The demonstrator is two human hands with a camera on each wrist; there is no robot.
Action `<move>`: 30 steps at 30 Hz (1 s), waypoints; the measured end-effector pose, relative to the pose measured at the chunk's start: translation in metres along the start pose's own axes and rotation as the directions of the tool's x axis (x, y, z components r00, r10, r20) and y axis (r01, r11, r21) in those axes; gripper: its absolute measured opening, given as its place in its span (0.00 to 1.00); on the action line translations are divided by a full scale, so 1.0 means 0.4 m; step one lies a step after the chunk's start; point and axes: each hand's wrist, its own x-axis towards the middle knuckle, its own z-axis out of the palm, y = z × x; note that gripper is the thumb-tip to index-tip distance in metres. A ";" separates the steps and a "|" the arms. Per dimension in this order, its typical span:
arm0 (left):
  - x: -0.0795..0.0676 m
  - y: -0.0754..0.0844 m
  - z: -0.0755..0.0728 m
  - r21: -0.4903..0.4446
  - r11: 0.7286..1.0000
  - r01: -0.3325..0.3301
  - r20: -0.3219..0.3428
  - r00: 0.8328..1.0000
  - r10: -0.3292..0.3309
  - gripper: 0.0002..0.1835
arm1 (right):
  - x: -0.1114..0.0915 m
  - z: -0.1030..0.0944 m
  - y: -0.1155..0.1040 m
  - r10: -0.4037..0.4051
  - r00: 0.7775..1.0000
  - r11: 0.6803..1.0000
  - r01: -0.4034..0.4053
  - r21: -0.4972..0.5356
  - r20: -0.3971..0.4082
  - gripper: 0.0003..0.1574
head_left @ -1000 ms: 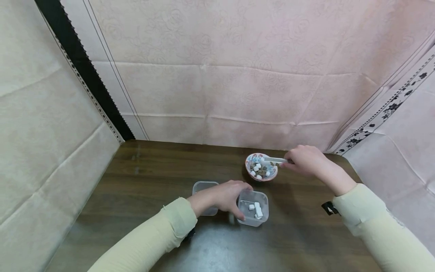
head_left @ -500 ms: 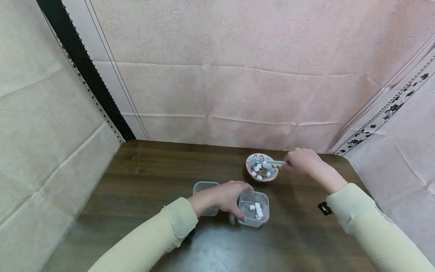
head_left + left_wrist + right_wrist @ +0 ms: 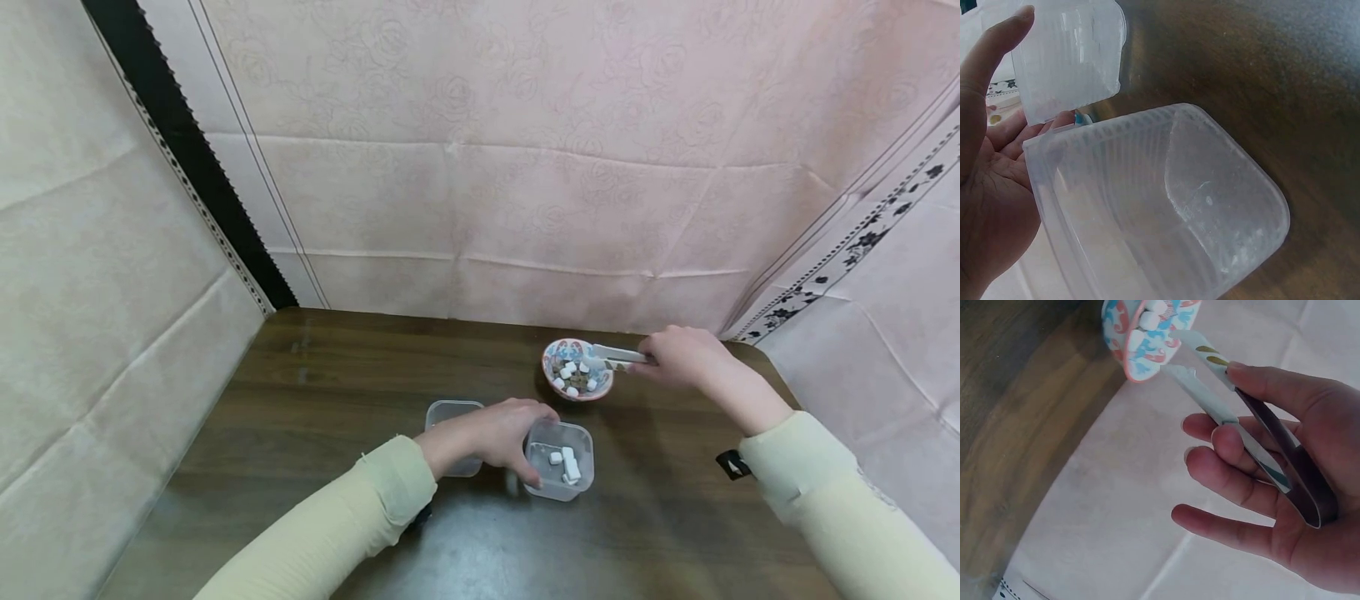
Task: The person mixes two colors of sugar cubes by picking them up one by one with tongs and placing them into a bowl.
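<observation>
My right hand (image 3: pixel 686 358) holds small tongs (image 3: pixel 621 354) whose tips reach over a patterned bowl (image 3: pixel 551 386). In the right wrist view the tongs (image 3: pixel 1316 487) have dark, springy arms and pale tips, spread apart with nothing between them. Inside the bowl lie several white cubes (image 3: pixel 566 372) among brownish bits. My left hand (image 3: pixel 506 433) grips the near-left side of a clear plastic container (image 3: pixel 558 493), thumb and fingers on either side of its wall. A few white pieces (image 3: pixel 571 463) lie in that container.
A second clear plastic container (image 3: pixel 455 407) stands left of the first, partly hidden under my left wrist; the left wrist view shows this container (image 3: pixel 1147 187) up close. Pale patterned cloth (image 3: pixel 480 208) hangs behind the brown wooden table (image 3: pixel 337 433).
The tongs' tips came closer together half a second ago, near a white cube, and are now spread again. My right hand has drawn slightly right. The left hand stays in place.
</observation>
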 end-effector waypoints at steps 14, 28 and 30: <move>-0.005 -0.001 -0.007 -0.022 1.000 -0.003 -0.004 1.000 0.003 0.46 | -0.131 -0.061 -0.061 -0.107 0.993 0.985 0.112 0.131 -0.039 0.11; -0.002 -0.002 -0.003 -0.020 1.000 0.002 0.004 1.000 -0.002 0.46 | -0.169 -0.024 -0.152 -0.228 0.973 0.966 0.223 0.128 0.027 0.23; -0.002 -0.001 -0.002 -0.022 1.000 -0.002 0.004 1.000 0.002 0.46 | -0.167 -0.015 -0.162 -0.232 0.972 0.967 0.225 0.116 0.049 0.23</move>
